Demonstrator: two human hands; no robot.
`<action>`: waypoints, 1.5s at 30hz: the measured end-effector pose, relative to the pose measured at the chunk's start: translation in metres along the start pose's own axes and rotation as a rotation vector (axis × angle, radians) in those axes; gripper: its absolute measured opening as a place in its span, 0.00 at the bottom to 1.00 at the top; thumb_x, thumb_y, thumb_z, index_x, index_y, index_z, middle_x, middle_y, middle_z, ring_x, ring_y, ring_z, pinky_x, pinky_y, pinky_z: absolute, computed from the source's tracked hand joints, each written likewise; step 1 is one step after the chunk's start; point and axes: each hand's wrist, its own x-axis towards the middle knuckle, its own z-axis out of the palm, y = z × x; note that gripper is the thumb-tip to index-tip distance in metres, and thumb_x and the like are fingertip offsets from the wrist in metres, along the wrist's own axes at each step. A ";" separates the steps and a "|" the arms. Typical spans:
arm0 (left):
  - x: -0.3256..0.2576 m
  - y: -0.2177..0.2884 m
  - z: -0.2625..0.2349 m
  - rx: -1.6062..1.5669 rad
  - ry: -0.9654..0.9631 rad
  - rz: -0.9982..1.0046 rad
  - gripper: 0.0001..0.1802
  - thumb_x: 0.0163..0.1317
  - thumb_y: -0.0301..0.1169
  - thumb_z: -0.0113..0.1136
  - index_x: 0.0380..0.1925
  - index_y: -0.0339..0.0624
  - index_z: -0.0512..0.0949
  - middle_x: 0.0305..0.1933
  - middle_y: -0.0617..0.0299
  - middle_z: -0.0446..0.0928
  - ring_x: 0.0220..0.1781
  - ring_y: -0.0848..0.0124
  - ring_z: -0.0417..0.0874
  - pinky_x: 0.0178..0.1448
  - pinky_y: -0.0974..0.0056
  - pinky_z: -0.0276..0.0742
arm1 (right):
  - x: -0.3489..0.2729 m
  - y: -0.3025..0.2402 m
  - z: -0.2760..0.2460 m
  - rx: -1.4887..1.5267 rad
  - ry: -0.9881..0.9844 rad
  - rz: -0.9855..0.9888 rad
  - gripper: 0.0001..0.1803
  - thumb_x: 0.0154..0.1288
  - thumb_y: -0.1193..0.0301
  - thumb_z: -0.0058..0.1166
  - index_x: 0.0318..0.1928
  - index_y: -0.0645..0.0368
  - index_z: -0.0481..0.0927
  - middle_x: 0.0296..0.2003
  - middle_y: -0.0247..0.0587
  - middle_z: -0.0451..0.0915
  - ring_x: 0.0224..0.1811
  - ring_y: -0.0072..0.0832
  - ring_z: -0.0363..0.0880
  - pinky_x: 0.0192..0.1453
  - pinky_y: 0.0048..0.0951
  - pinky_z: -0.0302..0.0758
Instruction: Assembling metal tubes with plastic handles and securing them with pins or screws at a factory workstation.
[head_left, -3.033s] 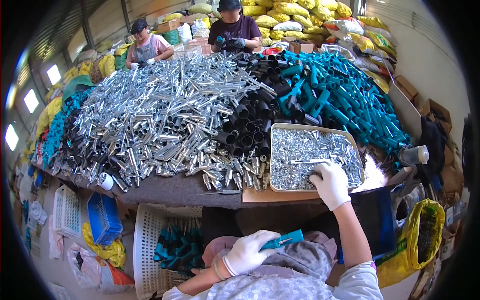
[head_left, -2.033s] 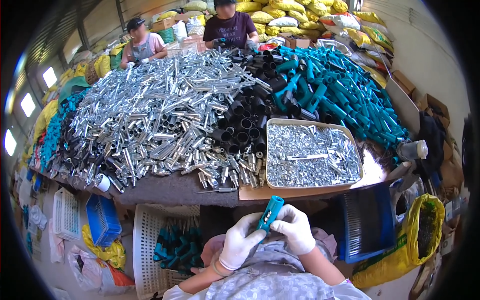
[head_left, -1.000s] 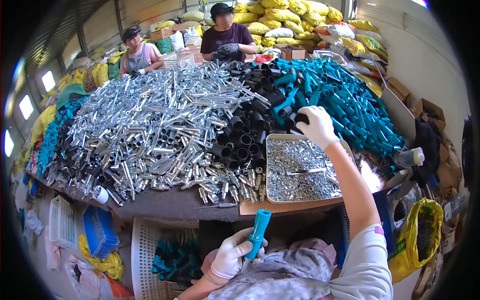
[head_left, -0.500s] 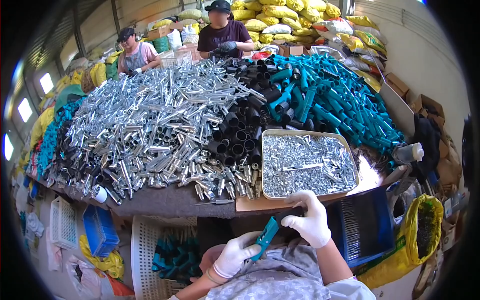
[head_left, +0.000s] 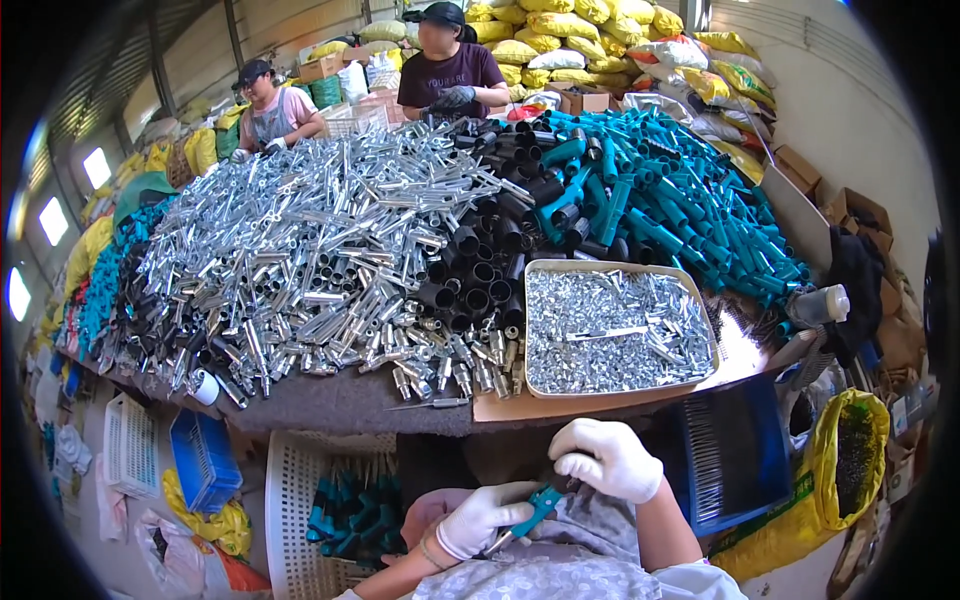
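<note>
Above my lap, my gloved left hand (head_left: 482, 522) is closed around a teal tool handle (head_left: 541, 508). The handle lies tilted, its upper end to the right, and a thin metal shaft (head_left: 498, 543) sticks out below. My gloved right hand (head_left: 608, 462) curls over a dark piece (head_left: 563, 480) at the handle's upper end. Its fingers hide most of that piece. Just beyond, on the table's near edge, stands a cream-rimmed tray (head_left: 610, 392) of small metal parts. A thin pointed tool (head_left: 430, 404) lies left of it.
Heaps of silver metal parts (head_left: 300, 230), black sleeves (head_left: 480, 270) and teal handles (head_left: 650, 210) cover the table. A white crate (head_left: 290, 520) with teal-handled tools is at my left, a blue bin (head_left: 740, 450) and yellow sack (head_left: 850, 430) at my right. Two people work across the table.
My right hand has come down and its fingers have curled over the dark piece. The teal handle has tilted and moved slightly right, and its metal shaft now shows.
</note>
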 end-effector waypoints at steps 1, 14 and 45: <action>0.001 0.000 0.002 -0.001 0.000 -0.001 0.37 0.69 0.44 0.65 0.68 0.26 0.68 0.55 0.52 0.81 0.49 0.70 0.83 0.52 0.65 0.82 | 0.001 0.000 0.004 -0.029 -0.015 -0.068 0.10 0.66 0.64 0.63 0.40 0.56 0.84 0.36 0.42 0.84 0.40 0.42 0.85 0.45 0.36 0.80; 0.007 -0.010 0.004 0.324 0.127 0.231 0.30 0.72 0.50 0.61 0.59 0.35 0.74 0.37 0.64 0.78 0.36 0.78 0.78 0.42 0.72 0.73 | -0.002 -0.006 0.034 0.089 0.012 -0.174 0.09 0.69 0.71 0.58 0.46 0.61 0.84 0.45 0.47 0.85 0.48 0.44 0.85 0.54 0.38 0.81; 0.004 0.011 0.020 0.726 0.396 0.184 0.34 0.57 0.50 0.70 0.56 0.37 0.79 0.34 0.60 0.82 0.37 0.75 0.80 0.46 0.65 0.78 | -0.081 0.173 -0.199 -0.878 0.779 0.621 0.12 0.61 0.60 0.64 0.39 0.51 0.90 0.39 0.44 0.88 0.44 0.43 0.87 0.52 0.44 0.79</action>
